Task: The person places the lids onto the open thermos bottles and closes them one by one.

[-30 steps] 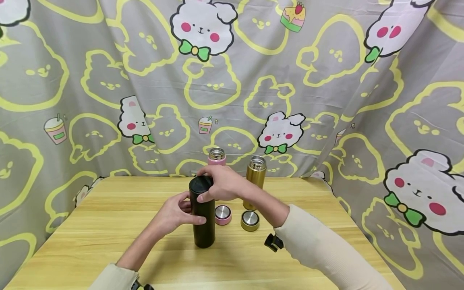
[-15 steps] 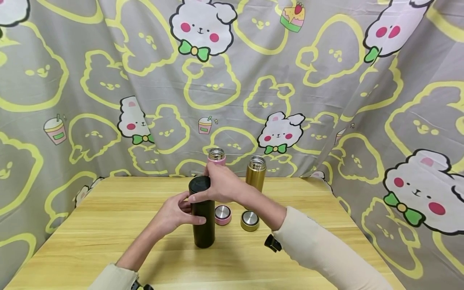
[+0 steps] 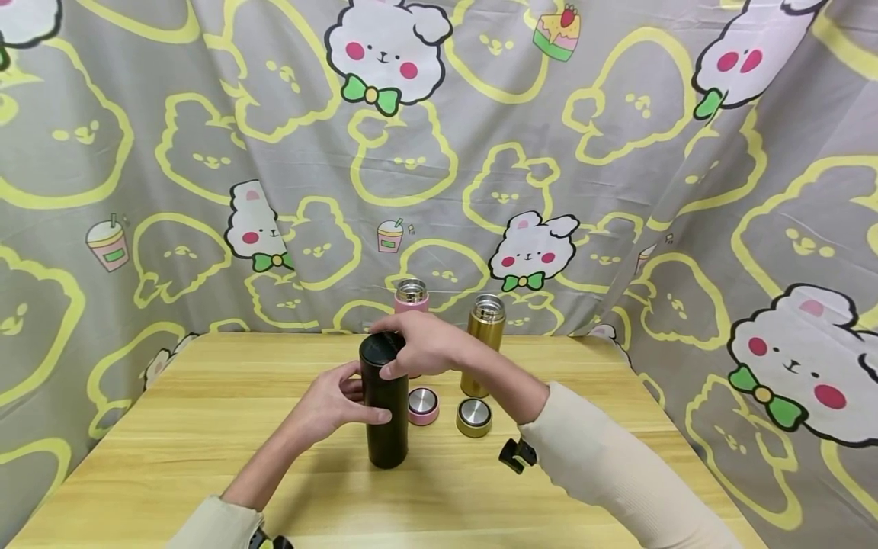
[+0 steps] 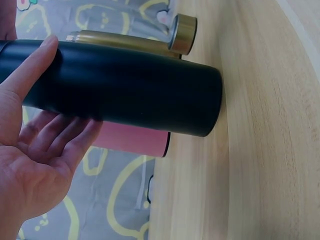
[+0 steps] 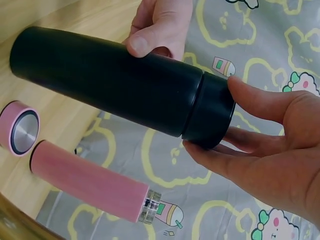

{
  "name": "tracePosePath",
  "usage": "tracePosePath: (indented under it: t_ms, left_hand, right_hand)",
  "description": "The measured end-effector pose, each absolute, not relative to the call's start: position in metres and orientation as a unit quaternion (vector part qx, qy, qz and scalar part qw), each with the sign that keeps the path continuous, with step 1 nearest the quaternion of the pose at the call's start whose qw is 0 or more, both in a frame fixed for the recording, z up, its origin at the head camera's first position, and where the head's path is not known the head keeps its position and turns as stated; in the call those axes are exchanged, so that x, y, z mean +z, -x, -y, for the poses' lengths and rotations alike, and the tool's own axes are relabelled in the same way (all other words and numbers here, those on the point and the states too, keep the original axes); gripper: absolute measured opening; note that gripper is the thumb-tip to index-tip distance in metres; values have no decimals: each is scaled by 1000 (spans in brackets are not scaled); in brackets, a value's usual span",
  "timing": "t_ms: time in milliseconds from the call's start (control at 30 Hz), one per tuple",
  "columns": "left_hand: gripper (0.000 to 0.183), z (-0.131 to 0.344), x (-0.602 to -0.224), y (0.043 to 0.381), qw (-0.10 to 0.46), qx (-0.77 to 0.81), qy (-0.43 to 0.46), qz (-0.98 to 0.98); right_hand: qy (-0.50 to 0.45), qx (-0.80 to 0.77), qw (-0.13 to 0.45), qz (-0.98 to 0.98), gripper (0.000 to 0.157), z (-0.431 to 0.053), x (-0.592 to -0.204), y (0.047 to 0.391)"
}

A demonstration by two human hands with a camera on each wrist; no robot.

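A black thermos stands upright on the wooden table. My left hand holds its body from the left, the thumb across the front and fingers behind, as the left wrist view also shows. Around the black lid at its top, the thumb and fingers of my right hand grip the rim. In the right wrist view a thin seam shows between lid and body, and the lid sits on the body. Behind my right hand is an uncapped pink thermos, partly hidden in the head view.
An uncapped gold thermos stands at the back right, partly behind my right forearm. Just right of the black thermos lie a pink lid and a gold lid. A patterned curtain hangs behind the table.
Half a second ago my right thumb was further left on the lid; it is now back at the lid's right front side, with the fingers further left behind. My left hand and the thermos stay put.
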State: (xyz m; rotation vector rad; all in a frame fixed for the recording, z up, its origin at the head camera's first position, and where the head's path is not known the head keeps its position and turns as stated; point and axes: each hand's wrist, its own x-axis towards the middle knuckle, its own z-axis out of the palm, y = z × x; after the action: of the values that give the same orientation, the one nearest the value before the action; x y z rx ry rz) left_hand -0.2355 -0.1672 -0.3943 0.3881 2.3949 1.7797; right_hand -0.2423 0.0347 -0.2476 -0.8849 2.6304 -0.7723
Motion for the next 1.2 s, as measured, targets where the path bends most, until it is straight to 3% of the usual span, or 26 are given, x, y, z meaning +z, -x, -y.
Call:
tracePosePath:
  t_ms: [367,667,800,1000,1200]
  left_hand:
    - [75,168,-395,236,70,590,-131,-794]
    - [78,168,-395,235,70,594,-131,-791]
    - [78,168,-395,235,72,593,-131,-791]
    - [75,168,-393,235,75,589,-133,-794]
    - [69,168,-393,236,76,591,-130,-793]
  right_hand:
    - [315,-234,40,-919,55,-33,-253,242]
    - [289,-226,-15,-930,58,-31,-259,240]
    - [289,-221,-4,-932,62,-30,-259,240]
    - [293,-236,73,-924,81,-32,-250,240]
    - [317,-238,97,-913,68,-34,-248,242]
